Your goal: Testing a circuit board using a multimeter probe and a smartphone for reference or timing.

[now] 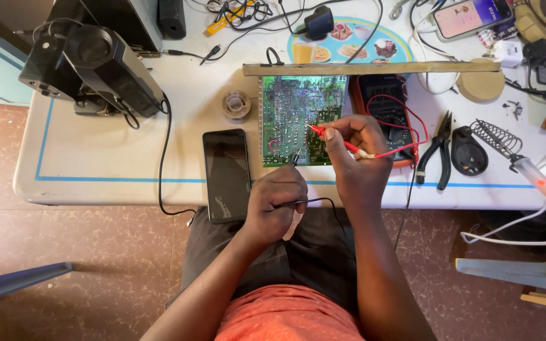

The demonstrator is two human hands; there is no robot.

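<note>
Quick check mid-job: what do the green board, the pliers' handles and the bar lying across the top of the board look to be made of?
Green board: looks like rigid laminate with a glossy green coating, dotted with shiny solder points. Pliers: dark metal jaws; the handles look like matte black rubber or plastic sleeves, hard to tell which. Bar: likely wood, going by its dull, pale tan, worn surface.

Bare forearms and hands [279, 202], an orange-red shirt, and dark grey trousers over the lap.

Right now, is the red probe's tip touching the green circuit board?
Touching, as far as the head view shows: the thin red probe in the right hand meets the green circuit board with no visible gap.
</note>
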